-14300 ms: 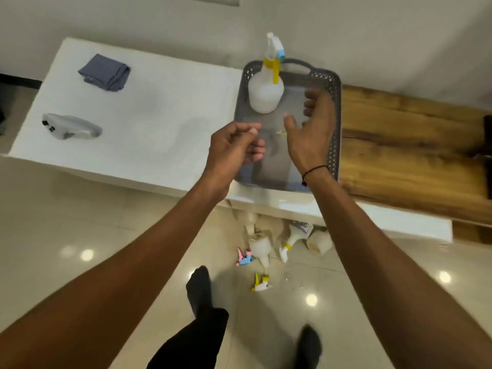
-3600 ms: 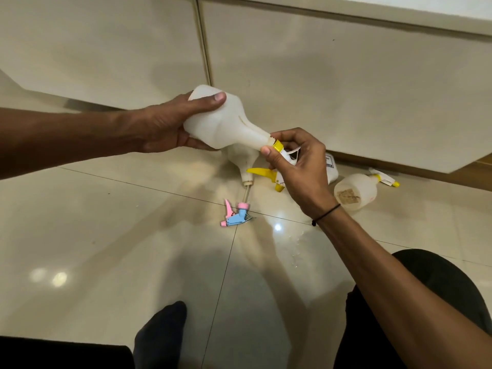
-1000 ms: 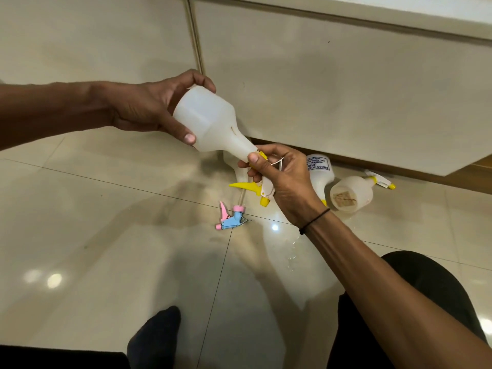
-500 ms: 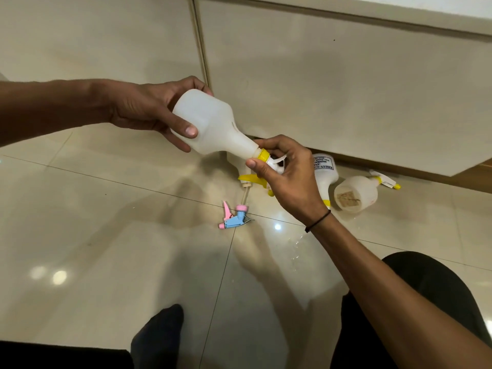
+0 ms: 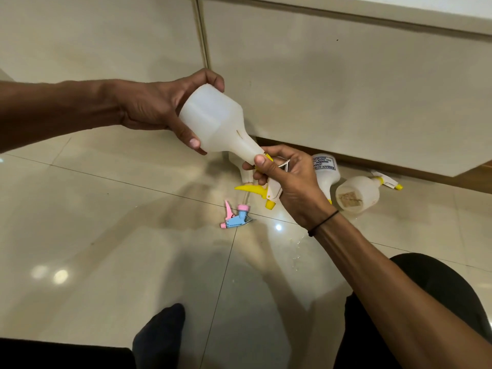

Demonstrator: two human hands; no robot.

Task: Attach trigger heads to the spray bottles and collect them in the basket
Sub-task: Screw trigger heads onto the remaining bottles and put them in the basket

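My left hand [image 5: 154,107] grips the base of a white spray bottle [image 5: 215,123] held tilted above the floor, neck pointing down to the right. My right hand [image 5: 290,182] is closed around the yellow-and-white trigger head [image 5: 262,191] at that neck, thumb on the yellow collar. A loose pink-and-blue trigger head [image 5: 235,218] lies on the tiles just below. Behind my hands lie a headless bottle [image 5: 246,174], a labelled bottle [image 5: 326,173] and a bottle with a yellow trigger [image 5: 358,194]. The basket is out of view.
A pale cabinet front [image 5: 319,75] rises close behind the bottles, with a wooden strip [image 5: 474,179] at its right foot. My socked foot [image 5: 162,334] and dark-trousered knee [image 5: 431,302] rest on the glossy tiled floor. Small water drops [image 5: 296,249] glint near my right wrist.
The bottle has tipped a little steeper and my right hand has turned on the trigger head, swinging its yellow lever lower and to the left. The things on the floor have stayed put.
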